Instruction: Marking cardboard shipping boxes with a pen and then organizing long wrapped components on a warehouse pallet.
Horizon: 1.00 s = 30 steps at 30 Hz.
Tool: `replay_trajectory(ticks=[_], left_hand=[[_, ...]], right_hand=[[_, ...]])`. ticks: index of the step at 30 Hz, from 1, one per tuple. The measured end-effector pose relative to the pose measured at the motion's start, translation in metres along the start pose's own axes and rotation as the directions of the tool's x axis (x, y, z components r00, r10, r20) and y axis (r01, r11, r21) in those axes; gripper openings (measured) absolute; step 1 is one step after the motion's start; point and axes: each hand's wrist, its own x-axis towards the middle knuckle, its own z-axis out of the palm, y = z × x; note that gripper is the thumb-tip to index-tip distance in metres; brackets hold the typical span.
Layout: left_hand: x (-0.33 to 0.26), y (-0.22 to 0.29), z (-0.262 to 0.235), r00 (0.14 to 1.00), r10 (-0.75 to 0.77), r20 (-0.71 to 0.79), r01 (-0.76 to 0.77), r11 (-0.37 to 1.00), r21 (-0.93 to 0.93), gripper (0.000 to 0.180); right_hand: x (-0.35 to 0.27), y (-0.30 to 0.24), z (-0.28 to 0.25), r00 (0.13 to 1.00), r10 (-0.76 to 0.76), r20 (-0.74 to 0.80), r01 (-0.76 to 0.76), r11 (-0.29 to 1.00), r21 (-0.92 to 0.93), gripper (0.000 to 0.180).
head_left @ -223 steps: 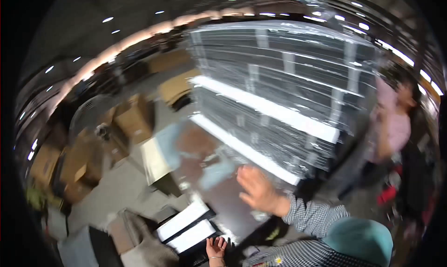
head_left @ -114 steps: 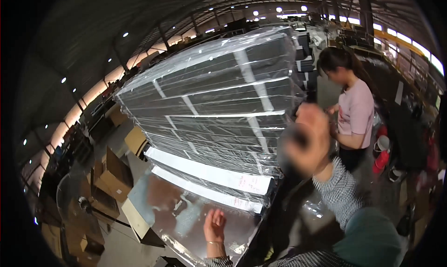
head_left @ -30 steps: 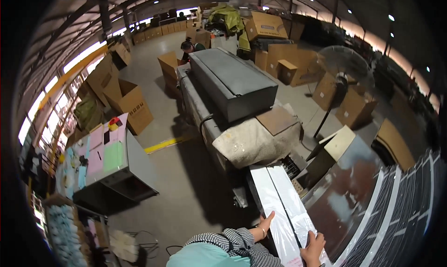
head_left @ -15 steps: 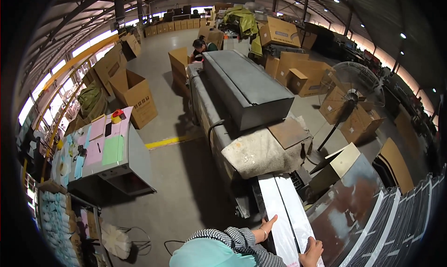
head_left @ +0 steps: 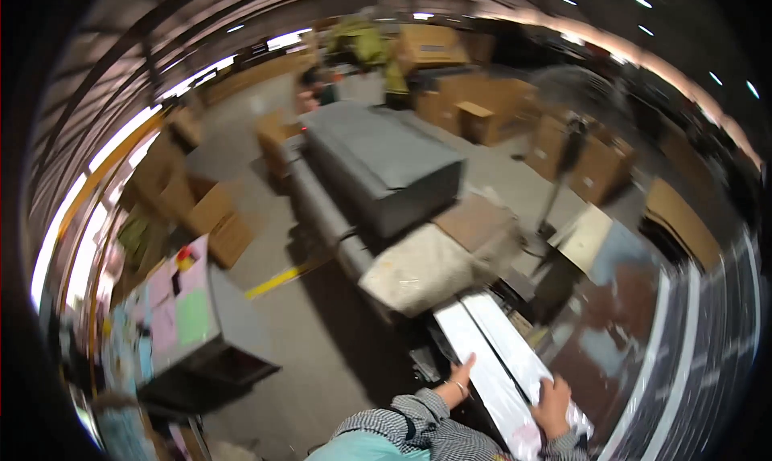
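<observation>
Two long, narrow white film-wrapped pieces (head_left: 492, 389) lie side by side with a dark gap between them. Their far ends disappear beneath a pale cloth (head_left: 418, 272) draped over the end of a long grey machine (head_left: 378, 159). At the outer edge of the left piece is my left hand (head_left: 460, 383), thumb up along it and lower fingers hidden. My right hand (head_left: 552, 403) is curled over the right piece, nearer to me, where the film looks loose and crinkled.
Left stands a grey cabinet (head_left: 249, 344) with coloured papers on top. Cardboard boxes (head_left: 583, 159) and a blurred stand fan (head_left: 575, 127) are beyond the machine. Film-wrapped dark strips (head_left: 700, 364) lie at far right. A person (head_left: 315, 91) is at the machine's far end.
My view has turned and is blurred, shifting the scene. My right hand now sits more curled over the right piece, and more of the near ends shows.
</observation>
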Motion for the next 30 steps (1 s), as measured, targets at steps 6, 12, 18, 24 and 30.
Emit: replay_trajectory(ticks=[6, 12, 18, 24, 30], left_hand=[[0.011, 0.094, 0.006, 0.923, -0.142, 0.358, 0.135, 0.99, 0.043, 0.09], [-0.055, -0.026, 0.01, 0.566, -0.572, 0.594, 0.527, 0.805, 0.274, 0.07], [-0.15, -0.14, 0.098, 0.334, -0.775, 0.537, 0.322, 0.629, 0.707, 0.054], [-0.254, -0.192, 0.204, 0.253, -0.784, 0.567, 0.051, 0.596, 0.801, 0.077], [-0.194, -0.207, 0.155, 0.552, -0.39, 0.736, -0.171, 0.812, 0.558, 0.091]], right_hand=[[0.071, -0.042, -0.084, 0.863, 0.129, -0.488, 0.033, 0.95, 0.309, 0.051], [-0.126, 0.061, -0.181, 0.598, 0.419, -0.683, -0.621, 0.781, -0.064, 0.063], [-0.304, 0.146, -0.234, 0.475, 0.745, -0.469, -0.879, 0.427, -0.212, 0.071], [-0.28, 0.112, -0.19, 0.469, 0.795, -0.384, -0.883, 0.428, -0.192, 0.081], [-0.279, 0.125, -0.186, 0.614, 0.602, -0.511, -0.668, 0.741, 0.071, 0.064]])
